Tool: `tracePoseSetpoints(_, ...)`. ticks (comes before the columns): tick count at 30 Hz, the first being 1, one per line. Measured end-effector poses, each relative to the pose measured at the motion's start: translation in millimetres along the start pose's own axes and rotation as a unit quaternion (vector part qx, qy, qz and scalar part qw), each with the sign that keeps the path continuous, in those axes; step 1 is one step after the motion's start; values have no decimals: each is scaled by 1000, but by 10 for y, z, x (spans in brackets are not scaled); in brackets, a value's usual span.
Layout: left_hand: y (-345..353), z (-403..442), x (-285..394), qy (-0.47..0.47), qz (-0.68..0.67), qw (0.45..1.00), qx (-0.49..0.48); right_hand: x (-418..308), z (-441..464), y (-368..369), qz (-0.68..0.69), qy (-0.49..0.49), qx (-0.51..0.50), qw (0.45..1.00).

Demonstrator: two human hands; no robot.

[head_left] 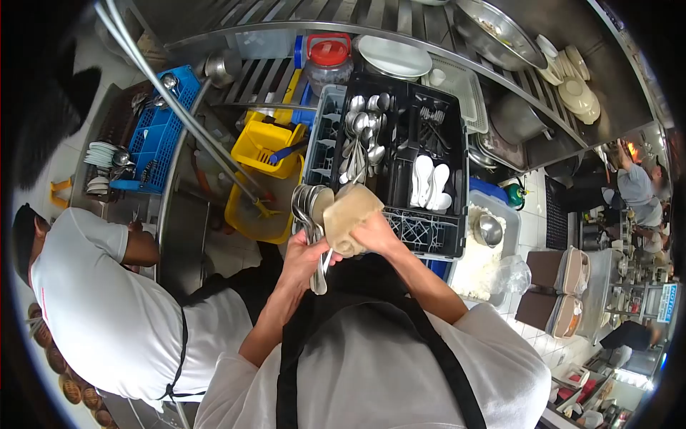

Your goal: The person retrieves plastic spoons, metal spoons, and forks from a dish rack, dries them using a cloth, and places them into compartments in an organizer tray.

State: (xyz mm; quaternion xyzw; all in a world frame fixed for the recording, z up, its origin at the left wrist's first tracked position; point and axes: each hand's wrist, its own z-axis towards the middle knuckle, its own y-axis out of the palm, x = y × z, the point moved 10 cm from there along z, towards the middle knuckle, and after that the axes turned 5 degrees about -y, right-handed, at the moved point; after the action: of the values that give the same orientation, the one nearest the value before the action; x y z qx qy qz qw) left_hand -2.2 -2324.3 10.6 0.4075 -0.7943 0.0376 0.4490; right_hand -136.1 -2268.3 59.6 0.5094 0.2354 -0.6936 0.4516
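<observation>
My left hand (306, 259) is closed round a bunch of metal spoons (312, 207), their bowls pointing away from me. In my right hand (371, 232) is a beige cloth (350, 214), held against the spoons. Just beyond both hands stands a black cutlery tray (396, 143) on a grey rack. Metal spoons (366, 129) fill its left part, forks (431, 116) lie at the back right, and white spoons (430, 182) lie in the front right compartment.
Yellow bins (264, 146) stand left of the tray, near a co-worker in a white shirt (121, 300). A blue basket (158, 136) is farther left. Right of the tray is a tub (489, 250) with a metal bowl. A steel shelf (400, 28) crosses above.
</observation>
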Motion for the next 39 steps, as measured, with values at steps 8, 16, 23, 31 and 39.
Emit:
tracePoseSetpoints(8,-115,-217,-9,40,53,997,34,522,-434,-395,58,277,294,913)
tracePoseSetpoints(16,-116,-286,24,74,-39,995,57,702,-293,-391,-116,324,103,933)
tracePoseSetpoints(23,-176,-181,15,37,-34,997,62,362,-302,-615,-132,152,152,968)
tracePoseSetpoints(31,85,-243,67,-3,6,1000,6,211,-168,-777,-229,165,228,932)
tracePoseSetpoints(39,-181,-294,-62,76,88,991,59,609,-811,304,20,332,-12,943)
